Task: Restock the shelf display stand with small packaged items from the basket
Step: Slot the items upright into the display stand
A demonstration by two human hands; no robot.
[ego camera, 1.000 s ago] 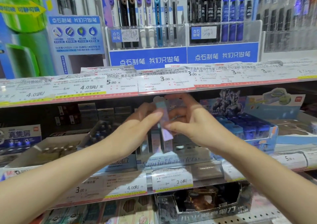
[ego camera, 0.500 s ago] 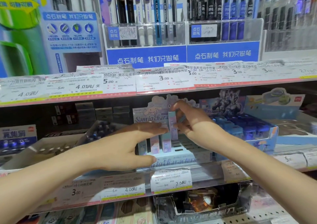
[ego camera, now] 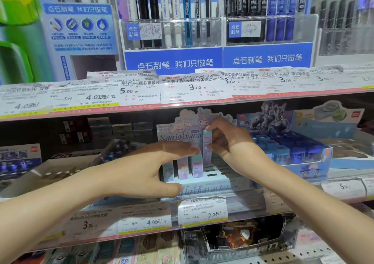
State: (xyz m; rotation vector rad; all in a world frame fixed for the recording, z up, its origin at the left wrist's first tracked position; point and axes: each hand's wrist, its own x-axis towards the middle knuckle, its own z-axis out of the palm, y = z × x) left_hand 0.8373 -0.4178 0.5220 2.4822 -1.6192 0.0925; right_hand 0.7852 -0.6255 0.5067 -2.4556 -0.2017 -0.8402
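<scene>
I see my right hand (ego camera: 232, 142) pinching a slim pastel packet (ego camera: 206, 146) upright over the slotted cardboard display stand (ego camera: 204, 187), printed "Sanrio characters". My left hand (ego camera: 153, 168) lies flat and open-fingered over three standing packets (ego camera: 183, 167). The price tag (ego camera: 202, 211) below reads "2.0元".

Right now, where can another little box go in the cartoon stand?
The empty slots right of the standing boxes, under the right hand, are free. The stand's left side is crowded, with the left hand there.
</scene>
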